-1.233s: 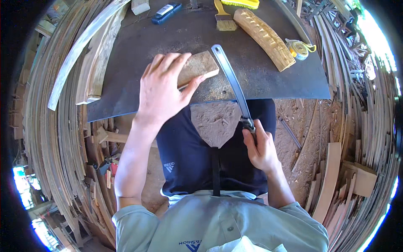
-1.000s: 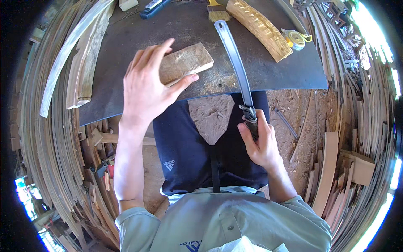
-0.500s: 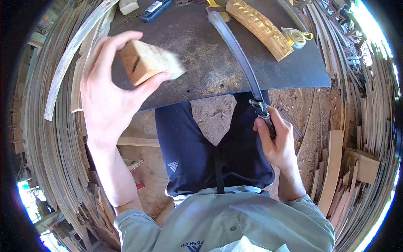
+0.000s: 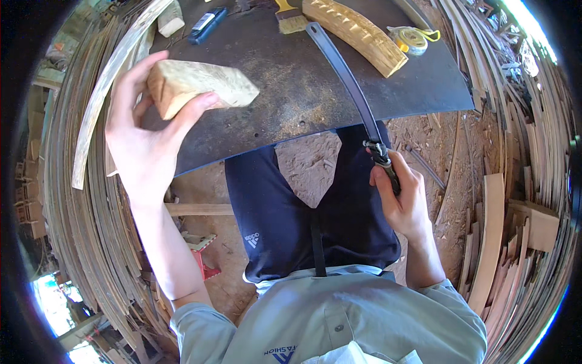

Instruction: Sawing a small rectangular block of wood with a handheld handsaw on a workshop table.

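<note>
My left hand (image 4: 142, 142) grips a pale, rough wooden block (image 4: 200, 85) and holds it raised above the left part of the dark work board (image 4: 291, 91). My right hand (image 4: 403, 200) is closed on the handle of a long dark-bladed knife (image 4: 345, 73). Its blade lies across the board, tip pointing away toward a small brush (image 4: 291, 18). A carved pale wooden piece (image 4: 357, 33) rests on the board's far right.
A yellow tape measure (image 4: 412, 39) and a blue marker-like tool (image 4: 206, 24) lie at the board's far edge. Stacks of curved wooden strips (image 4: 85, 200) ring the seat on both sides. Sawdust covers the ground between my knees (image 4: 306, 167).
My left hand lifted the wooden block off the board and turned it up toward me. My right hand, still holding the knife, shifted slightly right and down.
</note>
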Available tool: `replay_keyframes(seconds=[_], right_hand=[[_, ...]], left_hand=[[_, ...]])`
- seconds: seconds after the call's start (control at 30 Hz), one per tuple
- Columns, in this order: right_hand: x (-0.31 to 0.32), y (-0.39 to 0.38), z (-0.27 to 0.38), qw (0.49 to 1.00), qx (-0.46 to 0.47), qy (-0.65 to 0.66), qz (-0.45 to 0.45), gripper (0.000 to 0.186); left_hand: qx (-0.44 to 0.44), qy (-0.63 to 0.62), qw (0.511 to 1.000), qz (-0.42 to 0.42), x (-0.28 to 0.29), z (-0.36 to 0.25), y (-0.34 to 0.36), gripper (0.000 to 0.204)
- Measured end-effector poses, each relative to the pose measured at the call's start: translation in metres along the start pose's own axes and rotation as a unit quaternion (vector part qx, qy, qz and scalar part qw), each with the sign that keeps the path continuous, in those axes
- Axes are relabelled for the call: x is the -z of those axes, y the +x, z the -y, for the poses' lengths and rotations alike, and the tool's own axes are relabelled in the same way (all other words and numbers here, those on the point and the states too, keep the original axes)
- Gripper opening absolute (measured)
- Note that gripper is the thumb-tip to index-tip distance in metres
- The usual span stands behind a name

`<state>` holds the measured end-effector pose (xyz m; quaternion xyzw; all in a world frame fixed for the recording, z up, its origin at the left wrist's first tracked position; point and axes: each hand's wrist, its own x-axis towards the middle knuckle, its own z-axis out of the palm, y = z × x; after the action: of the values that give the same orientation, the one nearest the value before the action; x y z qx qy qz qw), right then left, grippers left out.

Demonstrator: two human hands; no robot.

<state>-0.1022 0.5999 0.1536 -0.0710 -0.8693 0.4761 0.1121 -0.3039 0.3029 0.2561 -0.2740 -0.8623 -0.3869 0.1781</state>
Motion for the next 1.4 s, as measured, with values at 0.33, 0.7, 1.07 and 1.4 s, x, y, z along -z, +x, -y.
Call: replay_keyframes(seconds=[0.33, 0.7, 1.07, 1.4], right_hand=[[-0.026, 0.004, -0.007, 0.998, 0.036, 0.027, 0.035, 0.018], [-0.075, 0.028, 0.002, 0.995, 0.055, -0.072, 0.031, 0.022], [-0.08, 0.034, 0.003, 0.996, 0.045, -0.071, 0.041, 0.026], [-0.08, 0.034, 0.008, 0.995, 0.044, -0.074, 0.046, 0.023]], left_hand=[[0.001, 0.033, 0.995, 0.089, -0.046, 0.038, -0.046, 0.065], [-0.07, 0.169, 0.976, 0.119, -0.086, 0.021, -0.024, 0.058], [-0.078, 0.154, 0.981, 0.086, -0.093, 0.025, -0.027, 0.051], [-0.083, 0.148, 0.982, 0.083, -0.094, 0.029, -0.027, 0.052]])
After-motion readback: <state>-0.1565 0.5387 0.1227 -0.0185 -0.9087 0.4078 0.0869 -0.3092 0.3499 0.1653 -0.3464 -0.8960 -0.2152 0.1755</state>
